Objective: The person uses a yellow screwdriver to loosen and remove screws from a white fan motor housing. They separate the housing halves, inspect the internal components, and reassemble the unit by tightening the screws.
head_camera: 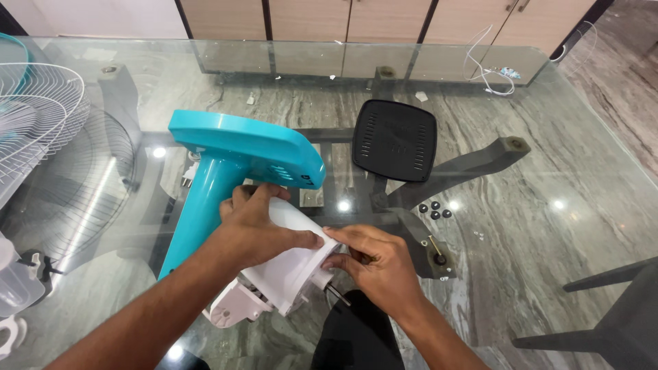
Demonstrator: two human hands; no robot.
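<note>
A turquoise fan stand with a flat base lies on its side on the glass table. At its near end sits the white motor housing, with a metal shaft poking out. My left hand presses down over the top of the white housing cover. My right hand pinches the cover's front edge beside the shaft.
A black vented square plate lies behind the stand. Several small black round caps sit to its right. White wire fan guards rest at the left. A white cable lies at the far edge. Grey chair at right.
</note>
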